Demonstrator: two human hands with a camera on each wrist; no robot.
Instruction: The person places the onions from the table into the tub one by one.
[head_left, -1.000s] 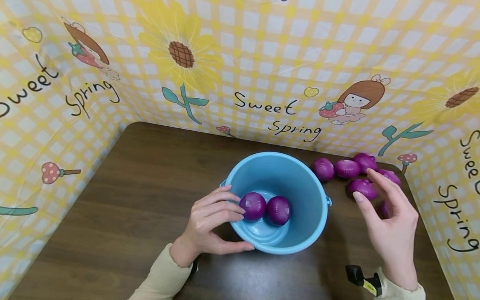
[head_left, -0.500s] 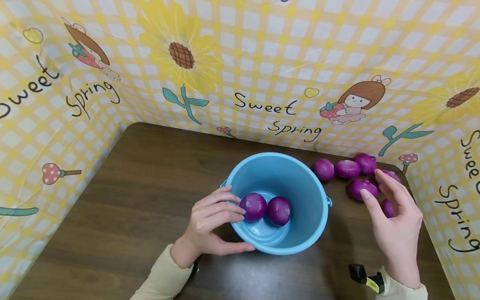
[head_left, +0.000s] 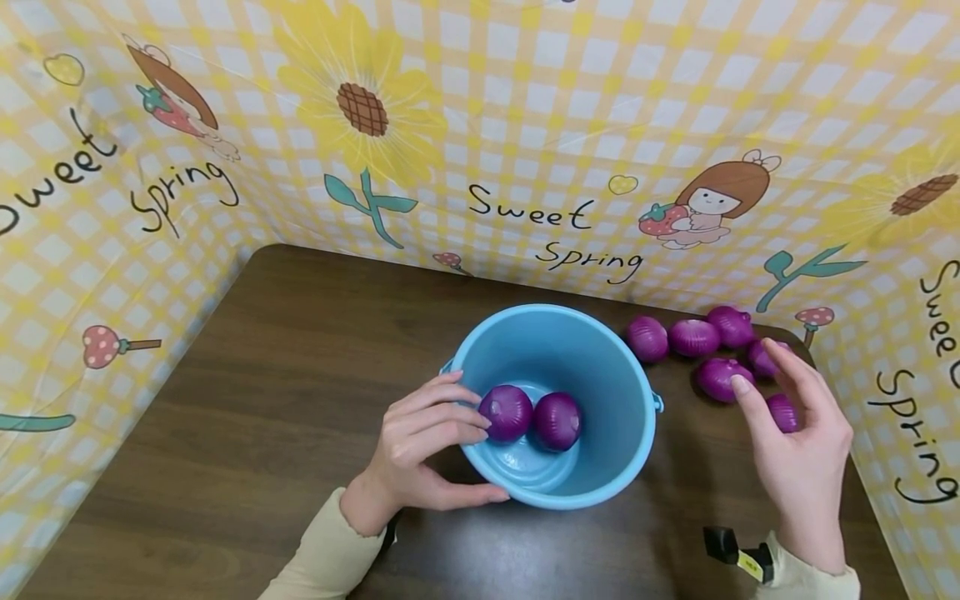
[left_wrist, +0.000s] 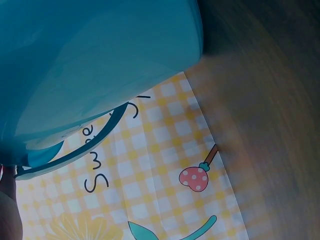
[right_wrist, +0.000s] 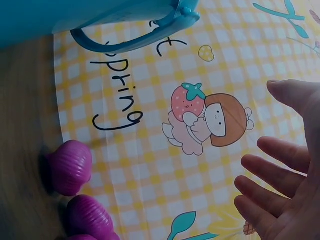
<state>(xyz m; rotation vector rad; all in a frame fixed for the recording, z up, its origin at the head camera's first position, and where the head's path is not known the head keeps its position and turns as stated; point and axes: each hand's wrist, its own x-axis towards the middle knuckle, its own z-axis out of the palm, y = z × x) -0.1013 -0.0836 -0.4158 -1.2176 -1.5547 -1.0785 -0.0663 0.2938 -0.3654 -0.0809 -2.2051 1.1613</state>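
A blue bucket (head_left: 551,333) stands on the table with two purple onions, one (head_left: 506,412) at left and one (head_left: 558,421) beside it, lying on its bottom. My left hand (head_left: 423,446) holds the bucket's left rim, fingers over the inside and thumb along the near edge. To the right, my right hand (head_left: 798,442) hovers over several purple onions with thumb and fingers spread, nothing between them. Its thumb tip overlaps one onion (head_left: 722,380) in the head view. In the right wrist view the fingers (right_wrist: 272,175) are extended, apart from the onions (right_wrist: 70,167).
Onions (head_left: 693,337) cluster at the table's back right, right of the bucket. A yellow checked cloth (head_left: 525,150) walls in the back and both sides of the brown table (head_left: 225,400). The bucket's handle (left_wrist: 85,150) hangs down its outer side.
My right hand has drifted a little to the right and slightly nearer over the onions, uncovering more of them. The left hand, bucket and onions have stayed put.
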